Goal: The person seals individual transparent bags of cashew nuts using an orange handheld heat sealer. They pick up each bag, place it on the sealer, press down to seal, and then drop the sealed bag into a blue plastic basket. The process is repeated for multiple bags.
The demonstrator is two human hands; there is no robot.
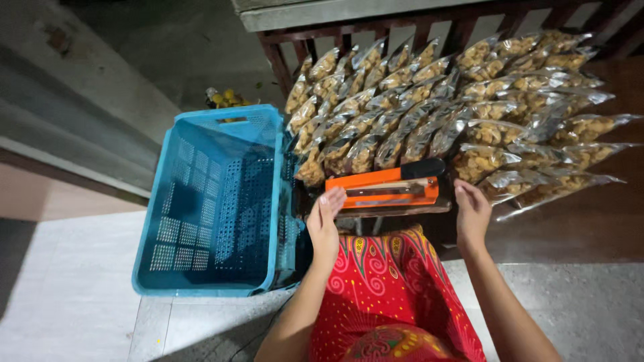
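The fingers (333, 196) of the left hand (324, 221) stretch out loosely, released, their tips touching the left end of the orange heat sealer (382, 191). The right hand (472, 213) stands edge-on just beside the sealer's right end, fingers straight and together, grasping nothing; whether it touches the machine cannot be told. Both forearms reach forward from the near edge, one on each side of a lap in red patterned cloth (386, 288).

There is one sealer, lying crosswise straight ahead of the lap, with a black handle at its far right end. One blue plastic crate (215, 201) sits to the left, just beside the sealer. Beyond the sealer, clear snack bags (416, 100) filled with yellowish pieces lie in overlapping rows, far too many and too layered to count exactly; there are dozens.

The support under the sealer is hidden in shadow. The farthest bags are partly cut off by a dark red wooden railing (349, 33). A small yellow heap (225, 99) beyond the crate is too dim to identify.
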